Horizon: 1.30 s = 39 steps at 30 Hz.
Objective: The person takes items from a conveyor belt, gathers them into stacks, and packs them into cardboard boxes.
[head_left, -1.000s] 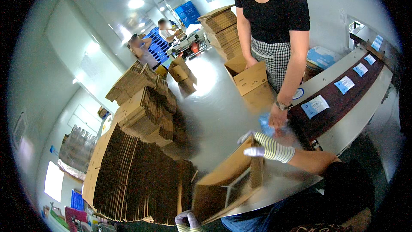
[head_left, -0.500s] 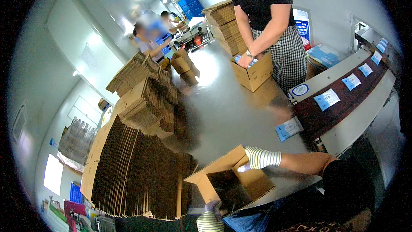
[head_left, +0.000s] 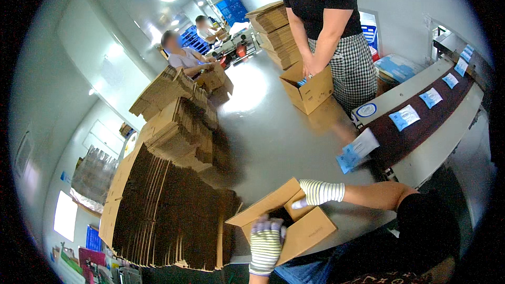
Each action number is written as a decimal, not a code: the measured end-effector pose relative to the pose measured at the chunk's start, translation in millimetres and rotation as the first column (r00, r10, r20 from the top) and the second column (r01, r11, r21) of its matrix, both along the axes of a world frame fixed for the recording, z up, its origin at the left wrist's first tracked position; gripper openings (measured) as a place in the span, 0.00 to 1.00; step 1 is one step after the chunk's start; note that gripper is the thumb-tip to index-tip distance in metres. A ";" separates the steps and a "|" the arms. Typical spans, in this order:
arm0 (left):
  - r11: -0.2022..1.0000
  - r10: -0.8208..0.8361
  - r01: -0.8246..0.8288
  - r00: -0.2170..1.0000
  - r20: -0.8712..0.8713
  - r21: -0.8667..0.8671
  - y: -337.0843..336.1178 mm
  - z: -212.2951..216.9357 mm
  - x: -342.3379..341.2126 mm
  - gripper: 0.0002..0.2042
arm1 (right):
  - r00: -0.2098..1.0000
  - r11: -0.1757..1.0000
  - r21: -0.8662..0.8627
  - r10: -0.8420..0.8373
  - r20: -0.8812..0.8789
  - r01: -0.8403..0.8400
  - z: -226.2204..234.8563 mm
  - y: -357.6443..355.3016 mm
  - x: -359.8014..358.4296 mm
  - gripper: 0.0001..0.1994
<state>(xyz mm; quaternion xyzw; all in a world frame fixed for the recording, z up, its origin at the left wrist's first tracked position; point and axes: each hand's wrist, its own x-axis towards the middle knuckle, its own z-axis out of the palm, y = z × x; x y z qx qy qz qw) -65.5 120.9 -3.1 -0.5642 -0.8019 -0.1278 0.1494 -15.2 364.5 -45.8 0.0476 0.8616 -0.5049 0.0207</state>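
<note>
Here, a steel table [head_left: 273,142] carries a large stack of flattened cartons [head_left: 168,215] beside an open cardboard box [head_left: 302,229] at the near edge. The gloved left hand [head_left: 266,242] lies flat, fingers extended, on the box's front flap. The gloved right hand [head_left: 310,194] reaches inside; its grip cannot be determined.

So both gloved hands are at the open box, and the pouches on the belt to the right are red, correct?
Not quite. The left hand and right hand are at the open box, but the head view shows the pouches on the belt are blue and white, not red.
</note>
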 end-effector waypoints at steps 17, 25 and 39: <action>0.852 0.314 -0.383 0.920 0.236 0.356 -65.0 -20.6 -28.0 0.12 | 0.958 0.093 -0.995 -0.288 0.000 0.028 22.0 75.6 -21.7 0.55; 0.854 0.351 -0.426 0.895 0.274 0.299 -56.6 -18.1 -28.0 0.15 | 0.860 -0.137 -0.990 -0.499 0.107 0.043 29.4 119.1 -69.2 0.52; 0.598 0.255 -0.600 0.771 0.583 0.532 -67.5 -17.0 -12.8 0.19 | 0.962 0.367 -0.913 -0.260 0.081 0.176 -9.6 37.7 -9.0 0.42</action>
